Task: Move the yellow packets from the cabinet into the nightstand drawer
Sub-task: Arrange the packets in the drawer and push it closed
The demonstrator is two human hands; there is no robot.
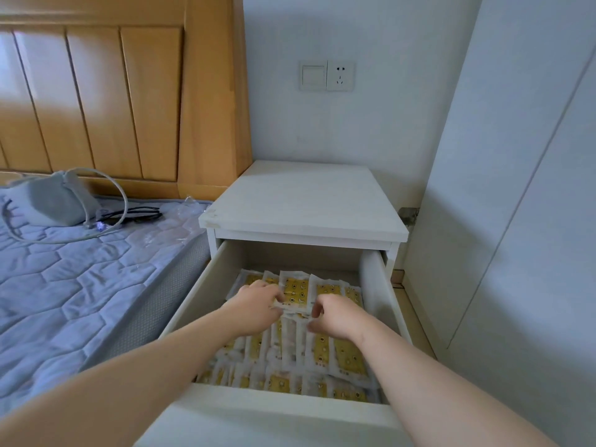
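Left hand [258, 306] pinches the top packet [295, 293] in the drawer [193, 304]; right hand [338, 317] curls just beside it, grip unclear, yellow packets [348, 353] underneath.

A grey pouch [51, 201] lies on the blue quilted mattress [64, 285] just below the wooden headboard [113, 91], with a white cable [120, 191] looped around it. Right of the headboard, a switch-and-socket plate [326, 75] sits on the wall.

Packets [350, 354] look like glossy, crinkled plastic film; nightstand [306, 201] is matt white painted board, scuffed at one corner; headboard [96, 91] is varnished, shiny wood; mattress [64, 285] is quilted cloth.
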